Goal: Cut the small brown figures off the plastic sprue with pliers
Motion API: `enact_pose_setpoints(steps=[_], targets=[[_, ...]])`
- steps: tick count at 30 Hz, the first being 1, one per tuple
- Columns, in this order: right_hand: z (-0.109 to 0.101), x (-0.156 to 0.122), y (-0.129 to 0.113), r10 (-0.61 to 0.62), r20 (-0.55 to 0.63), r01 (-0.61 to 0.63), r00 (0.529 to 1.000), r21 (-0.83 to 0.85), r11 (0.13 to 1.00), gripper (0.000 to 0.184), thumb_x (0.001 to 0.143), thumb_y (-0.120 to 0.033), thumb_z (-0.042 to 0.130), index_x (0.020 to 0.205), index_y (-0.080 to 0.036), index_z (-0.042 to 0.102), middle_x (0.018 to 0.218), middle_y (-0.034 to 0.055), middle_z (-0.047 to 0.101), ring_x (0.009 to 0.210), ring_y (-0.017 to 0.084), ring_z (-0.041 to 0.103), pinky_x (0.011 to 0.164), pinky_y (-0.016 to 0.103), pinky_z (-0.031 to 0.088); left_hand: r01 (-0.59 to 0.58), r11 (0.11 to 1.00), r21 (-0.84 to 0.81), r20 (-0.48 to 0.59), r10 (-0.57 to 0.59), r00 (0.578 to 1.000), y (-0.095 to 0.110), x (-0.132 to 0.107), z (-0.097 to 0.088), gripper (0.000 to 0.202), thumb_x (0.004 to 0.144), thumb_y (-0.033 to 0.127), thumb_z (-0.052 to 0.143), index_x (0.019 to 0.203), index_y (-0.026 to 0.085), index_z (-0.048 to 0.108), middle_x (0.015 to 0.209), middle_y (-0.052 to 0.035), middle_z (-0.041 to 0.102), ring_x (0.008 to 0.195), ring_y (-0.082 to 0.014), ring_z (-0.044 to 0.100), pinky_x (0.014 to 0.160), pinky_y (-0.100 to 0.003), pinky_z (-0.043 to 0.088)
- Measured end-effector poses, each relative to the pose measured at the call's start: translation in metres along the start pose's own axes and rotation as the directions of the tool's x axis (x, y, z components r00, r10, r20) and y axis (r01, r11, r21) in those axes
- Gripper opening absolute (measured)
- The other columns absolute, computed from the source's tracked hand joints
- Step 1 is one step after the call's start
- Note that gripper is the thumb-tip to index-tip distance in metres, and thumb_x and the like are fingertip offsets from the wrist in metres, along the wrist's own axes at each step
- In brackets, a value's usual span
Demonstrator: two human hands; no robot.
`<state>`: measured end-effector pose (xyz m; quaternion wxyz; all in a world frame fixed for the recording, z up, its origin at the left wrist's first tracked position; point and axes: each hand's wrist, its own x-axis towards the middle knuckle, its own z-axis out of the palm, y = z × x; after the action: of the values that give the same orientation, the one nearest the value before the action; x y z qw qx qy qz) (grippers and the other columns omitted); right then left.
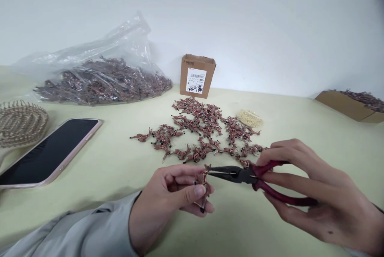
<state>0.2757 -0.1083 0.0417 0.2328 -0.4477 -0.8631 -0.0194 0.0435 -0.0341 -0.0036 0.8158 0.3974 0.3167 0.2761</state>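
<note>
left hand (163, 205) pinching, right hand (325, 197) clasping

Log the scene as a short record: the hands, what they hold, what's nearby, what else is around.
left: left hand pinches a small brown animal figurine
right: right hand grips red-handled long-nose pliers, tips at the figurine
nearby: loose pile of matching figurines; small heap of pale beads
rest: plastic bag of figurines; labelled cardboard box; cardboard tray of figurines; phone in pink case

Pale green table (105, 173) | phone (49, 155) | paddle hairbrush (21, 124) | plastic bag (102, 83) | cardboard box (196, 75) | brown figurines (201, 127)
</note>
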Motion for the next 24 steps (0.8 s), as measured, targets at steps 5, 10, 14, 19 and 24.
enact_pose_setpoints(steps=[5,10,14,19,24], targets=[[-0.0009,0.0003,-0.0008,-0.009,-0.001,0.009,1.0,0.012,1.0,0.03,0.066,-0.008,0.057,0.093,-0.02,0.055,0.103,0.0102,0.051,0.09,0.023,0.05,0.069,0.035,0.046,0.005,1.0,0.002,0.001,-0.005,1.0,-0.0002,-0.0011,0.0012,0.018,0.063,0.014,0.069,0.08,0.015,0.063,0.067,-0.0028,0.067,0.053,-0.015,0.064,0.048,-0.021,0.049],[-0.001,0.0001,-0.001,-0.01,0.005,0.01,1.0,0.023,1.0,0.029,0.067,-0.008,0.057,0.094,-0.019,0.056,0.103,0.0102,0.051,0.09,0.023,0.051,0.07,0.035,0.046,0.006,1.0,0.011,-0.011,-0.006,1.0,0.0007,-0.0019,0.0019,0.021,0.062,0.014,0.069,0.081,0.014,0.062,0.067,-0.0032,0.067,0.052,-0.0152,0.064,0.047,-0.021,0.049],[0.0011,0.001,0.0002,0.0,0.015,0.0,1.0,0.024,1.0,0.027,0.068,-0.008,0.056,0.093,-0.02,0.056,0.103,0.0096,0.05,0.089,0.022,0.052,0.07,0.034,0.046,-0.001,1.0,0.022,0.001,0.001,1.0,0.0006,-0.0013,0.001,0.02,0.062,0.014,0.069,0.081,0.014,0.062,0.066,-0.003,0.067,0.051,-0.0149,0.063,0.047,-0.021,0.049],[-0.0001,0.0,0.0002,-0.008,0.027,0.007,1.0,0.025,1.0,0.027,0.069,-0.007,0.056,0.093,-0.019,0.054,0.104,0.0099,0.047,0.091,0.022,0.049,0.071,0.035,0.045,-0.003,1.0,0.015,-0.002,0.003,1.0,0.0005,-0.0015,0.0018,0.02,0.062,0.014,0.069,0.081,0.014,0.062,0.066,-0.0029,0.066,0.051,-0.0144,0.063,0.047,-0.021,0.049],[-0.0017,0.0005,-0.0003,-0.003,0.062,0.003,0.998,0.009,1.0,0.024,0.071,-0.008,0.054,0.092,-0.019,0.054,0.104,0.01,0.047,0.09,0.021,0.048,0.071,0.034,0.045,-0.009,1.0,0.02,-0.01,0.01,1.0,0.0008,-0.0014,0.0025,0.019,0.062,0.014,0.069,0.08,0.014,0.062,0.065,-0.0026,0.066,0.05,-0.0144,0.063,0.046,-0.021,0.049]])
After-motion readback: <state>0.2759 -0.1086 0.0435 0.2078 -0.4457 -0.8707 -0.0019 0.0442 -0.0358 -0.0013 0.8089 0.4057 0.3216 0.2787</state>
